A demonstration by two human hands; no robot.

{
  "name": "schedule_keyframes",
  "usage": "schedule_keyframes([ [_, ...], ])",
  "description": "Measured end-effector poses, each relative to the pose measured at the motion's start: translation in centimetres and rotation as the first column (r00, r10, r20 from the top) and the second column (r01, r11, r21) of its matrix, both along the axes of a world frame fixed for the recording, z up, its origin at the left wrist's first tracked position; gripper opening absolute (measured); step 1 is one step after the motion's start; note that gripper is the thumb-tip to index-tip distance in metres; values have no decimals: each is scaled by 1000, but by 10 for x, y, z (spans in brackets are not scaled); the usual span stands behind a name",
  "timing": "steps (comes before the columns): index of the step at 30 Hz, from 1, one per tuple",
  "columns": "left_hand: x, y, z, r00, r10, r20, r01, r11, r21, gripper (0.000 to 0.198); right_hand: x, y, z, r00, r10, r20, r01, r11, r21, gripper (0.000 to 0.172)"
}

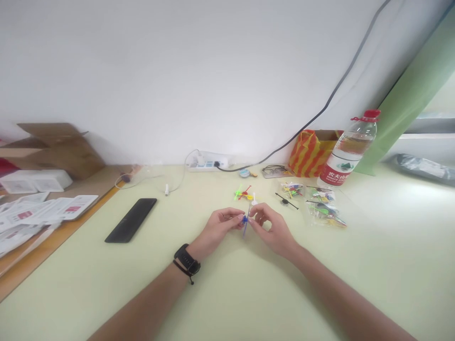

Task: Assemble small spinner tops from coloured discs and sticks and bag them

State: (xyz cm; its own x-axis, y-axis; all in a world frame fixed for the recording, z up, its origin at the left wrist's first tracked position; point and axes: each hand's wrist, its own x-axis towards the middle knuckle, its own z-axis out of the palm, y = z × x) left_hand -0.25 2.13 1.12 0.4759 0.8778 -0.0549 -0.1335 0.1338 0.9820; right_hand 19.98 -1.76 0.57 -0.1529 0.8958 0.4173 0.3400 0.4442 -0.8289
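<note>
A small blue plastic spinner (245, 219), with a thin pointer set across a round hub, is up between my two hands just above the table. My left hand (223, 225) pinches its hub from the left between thumb and fingers. From the right, my right hand (269, 227) has thumb and forefinger closed at the same piece, by the pointer. My fingertips partly cover the hub. Just beyond my hands lie loose green, red, yellow and white spinners (245, 194). A black spinner (285, 201) lies to the right, beside clear bags of coloured spinners (325, 211).
A black phone (131, 220) lies on the left. A power strip (208, 162) with cables stands against the wall. Behind right are a water bottle (350, 149), a striped bag (309, 154) and glasses (276, 170). Cardboard boxes (64, 147) and white cards (46, 208) lie far left.
</note>
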Motion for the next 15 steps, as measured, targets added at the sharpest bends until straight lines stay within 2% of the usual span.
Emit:
schedule_keyframes([
  [6, 0, 1, -2, 1000, -8, 16, 8, 1000, -4, 30, 0, -1, -4, 998, -4, 58, 3, 1000, 21, 14],
  [12, -1, 2, -2, 1000, 6, 21, -6, 1000, -19, 28, 2, -2, -5, 997, -27, 68, 23, 998, 60, 43],
  [13, -1, 2, -2, 1000, 6, 19, -5, 1000, -21, 28, 2, -3, -5, 997, -38, 66, 34, 998, 60, 39],
  [15, -1, 2, -1, 1000, 8, 13, -8, 1000, -27, 28, 4, -2, -5, 996, -40, 78, 37, 998, 41, 19],
])
